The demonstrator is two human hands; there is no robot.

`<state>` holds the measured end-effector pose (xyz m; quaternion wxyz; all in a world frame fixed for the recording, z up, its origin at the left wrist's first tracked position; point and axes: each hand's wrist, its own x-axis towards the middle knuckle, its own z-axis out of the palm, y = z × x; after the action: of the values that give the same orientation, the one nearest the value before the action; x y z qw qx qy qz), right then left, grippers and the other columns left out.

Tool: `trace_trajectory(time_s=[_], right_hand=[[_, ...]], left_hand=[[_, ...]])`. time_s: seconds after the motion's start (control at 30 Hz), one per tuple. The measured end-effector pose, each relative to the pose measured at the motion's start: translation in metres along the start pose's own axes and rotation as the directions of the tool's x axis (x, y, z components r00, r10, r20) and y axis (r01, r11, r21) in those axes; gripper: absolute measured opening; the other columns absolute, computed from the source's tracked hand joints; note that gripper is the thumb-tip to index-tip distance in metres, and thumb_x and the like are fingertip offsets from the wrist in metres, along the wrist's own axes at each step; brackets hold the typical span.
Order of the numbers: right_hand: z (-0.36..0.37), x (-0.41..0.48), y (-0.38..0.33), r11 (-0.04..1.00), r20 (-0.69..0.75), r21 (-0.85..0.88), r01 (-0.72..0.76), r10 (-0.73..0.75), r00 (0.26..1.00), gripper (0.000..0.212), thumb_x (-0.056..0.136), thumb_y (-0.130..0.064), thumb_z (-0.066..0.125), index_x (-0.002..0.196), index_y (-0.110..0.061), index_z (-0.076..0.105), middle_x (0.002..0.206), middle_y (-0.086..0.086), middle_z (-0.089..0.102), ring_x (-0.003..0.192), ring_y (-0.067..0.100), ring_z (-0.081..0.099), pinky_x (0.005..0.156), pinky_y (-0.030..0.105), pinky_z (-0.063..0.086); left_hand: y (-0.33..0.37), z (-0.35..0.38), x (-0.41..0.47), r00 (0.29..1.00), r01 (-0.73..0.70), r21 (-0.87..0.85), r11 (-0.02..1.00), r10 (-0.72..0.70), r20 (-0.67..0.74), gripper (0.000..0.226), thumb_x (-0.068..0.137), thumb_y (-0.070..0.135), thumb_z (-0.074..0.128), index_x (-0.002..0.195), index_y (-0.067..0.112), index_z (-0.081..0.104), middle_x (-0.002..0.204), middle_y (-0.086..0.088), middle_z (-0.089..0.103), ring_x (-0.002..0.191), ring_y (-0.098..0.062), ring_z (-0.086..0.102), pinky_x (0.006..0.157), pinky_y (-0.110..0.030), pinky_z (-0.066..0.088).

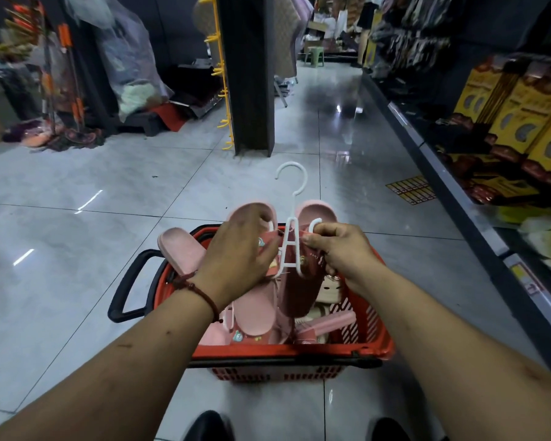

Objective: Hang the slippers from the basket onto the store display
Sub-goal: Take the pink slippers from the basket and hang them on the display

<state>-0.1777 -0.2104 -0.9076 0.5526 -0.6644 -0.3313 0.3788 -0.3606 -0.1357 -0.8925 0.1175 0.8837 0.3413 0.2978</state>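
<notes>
The person stood over a red basket (287,350) on the tiled floor (77,249), holding a pair of pink slippers (315,210) above its far rim. The left hand (236,249) had its fingers curled round the slipper at eleven o'clock. The right hand (341,246) pinched the red band of the one at one o'clock. Between them a white hanger (289,237) stood upright, its hook at twelve, carrying the pair. More footwear lay in the basket. A dark pillar (248,74) with yellow hooks (220,71) stood at twelve, and shelves (490,122) ran along at three.
</notes>
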Motion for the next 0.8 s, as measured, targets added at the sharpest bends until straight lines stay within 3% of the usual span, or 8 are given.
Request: trace_trajectory(time_s=[0.07,0.13,0.23,0.37,0.57,0.7,0.8], right_hand=[[0.0,-0.004,-0.004,1.0,-0.012,0.024,0.008,-0.008,1.0,0.016,0.085,-0.011,0.075,0.071,-0.014,0.068,0.056,0.004,0.053,0.035,0.014,0.032,0.037,0.023,0.027],[0.001,-0.011,-0.008,0.998,-0.003,0.053,0.02,-0.02,1.0,0.016,0.085,-0.01,0.076,0.072,-0.015,0.069,0.054,0.002,0.053,0.036,0.014,0.031,0.037,0.024,0.027],[0.003,-0.029,-0.019,0.997,0.029,0.059,0.049,-0.051,0.998,0.013,0.085,-0.009,0.075,0.074,-0.013,0.071,0.057,0.004,0.054,0.036,0.013,0.033,0.036,0.024,0.028],[-0.003,-0.051,-0.04,0.996,0.008,0.06,0.07,-0.071,0.997,0.004,0.087,-0.007,0.074,0.084,-0.009,0.072,0.057,0.003,0.057,0.032,0.011,0.035,0.033,0.022,0.03],[-0.033,-0.082,-0.08,0.995,-0.01,0.073,0.07,-0.069,0.998,0.007,0.09,-0.014,0.073,0.086,-0.009,0.071,0.044,0.003,0.049,0.031,0.013,0.033,0.039,0.025,0.033],[-0.057,-0.11,-0.118,0.994,-0.036,0.06,0.092,-0.09,0.995,0.014,0.088,-0.012,0.074,0.095,0.0,0.07,0.042,0.008,0.041,0.029,0.015,0.034,0.043,0.028,0.031],[-0.075,-0.127,-0.142,0.992,-0.105,0.033,0.125,-0.121,0.987,0.017,0.086,-0.012,0.077,0.096,-0.001,0.07,0.051,0.012,0.047,0.034,0.015,0.036,0.043,0.028,0.035]], left_hand=[[0.0,-0.005,0.002,0.973,0.228,-0.19,0.955,-0.23,0.01,0.022,0.092,0.034,0.066,0.104,0.025,0.05,0.097,0.011,0.068,0.089,-0.005,0.061,0.071,-0.025,0.044],[0.0,-0.008,0.004,0.942,0.335,-0.209,0.919,-0.329,0.068,0.015,0.09,0.037,0.07,0.089,0.023,0.063,0.084,0.01,0.074,0.086,-0.009,0.067,0.074,-0.029,0.051],[0.006,-0.015,0.001,0.934,0.355,-0.284,0.891,-0.351,0.067,0.02,0.087,0.037,0.075,0.078,0.019,0.07,0.077,0.006,0.074,0.082,-0.015,0.071,0.077,-0.035,0.056],[0.022,-0.032,-0.002,0.909,0.405,-0.414,0.815,-0.409,0.085,0.013,0.081,0.024,0.082,0.073,0.023,0.072,0.08,-0.001,0.073,0.08,-0.019,0.068,0.077,-0.031,0.055],[0.069,-0.072,0.002,0.921,0.377,-0.485,0.789,-0.376,0.103,0.008,0.078,0.017,0.085,0.077,0.016,0.077,0.079,-0.007,0.074,0.072,-0.016,0.064,0.08,-0.036,0.057],[0.113,-0.105,0.01,0.906,0.41,-0.56,0.72,-0.39,0.163,0.012,0.076,0.005,0.085,0.085,0.005,0.077,0.077,-0.009,0.07,0.06,-0.011,0.061,0.055,-0.018,0.05],[0.15,-0.128,0.015,0.866,0.487,-0.589,0.644,-0.444,0.23,0.018,0.074,-0.001,0.084,0.089,0.0,0.074,0.067,-0.005,0.065,0.043,-0.004,0.054,0.036,-0.012,0.037]])
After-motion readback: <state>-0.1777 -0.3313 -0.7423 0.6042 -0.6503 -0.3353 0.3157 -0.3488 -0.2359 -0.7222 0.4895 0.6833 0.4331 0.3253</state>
